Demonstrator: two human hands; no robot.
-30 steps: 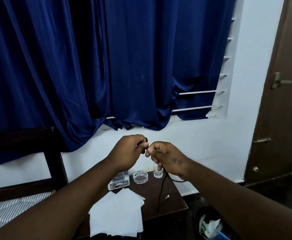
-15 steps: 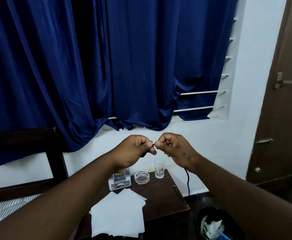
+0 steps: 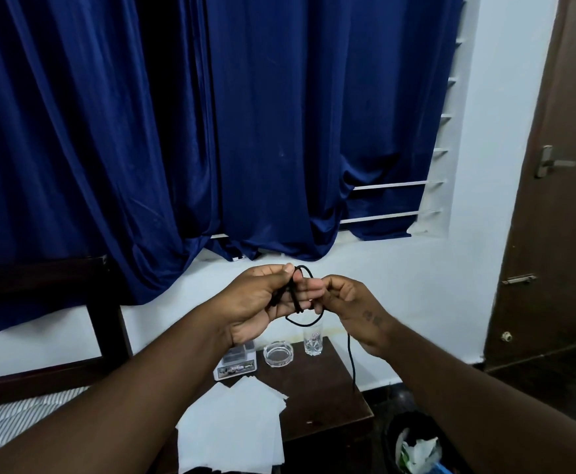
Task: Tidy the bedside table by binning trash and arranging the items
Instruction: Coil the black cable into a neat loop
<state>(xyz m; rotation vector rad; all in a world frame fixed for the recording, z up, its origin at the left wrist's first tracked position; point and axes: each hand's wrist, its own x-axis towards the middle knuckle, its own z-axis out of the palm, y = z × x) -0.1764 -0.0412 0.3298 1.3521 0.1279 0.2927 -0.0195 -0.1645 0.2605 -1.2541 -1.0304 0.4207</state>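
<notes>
A thin black cable (image 3: 305,321) is looped between both hands, held up above the dark wooden bedside table (image 3: 327,388). My left hand (image 3: 259,302) grips several loops of it between thumb and fingers. My right hand (image 3: 348,302) pinches the cable beside the left, and the loose end hangs down past the table's right edge. On the table stand a small drinking glass (image 3: 312,342), a clear glass ashtray (image 3: 278,354), a small white box (image 3: 235,366) and several white paper sheets (image 3: 235,429).
A black bin (image 3: 413,446) with white and green trash sits on the floor right of the table. A dark bed frame (image 3: 40,292) and striped mattress (image 3: 9,422) lie at left. Blue curtains (image 3: 177,131) hang behind; a brown door (image 3: 560,200) stands at right.
The hands have risen slightly and the left palm has turned up. The cable, pinched between fingertips before, is now gathered in loops in my left hand.
</notes>
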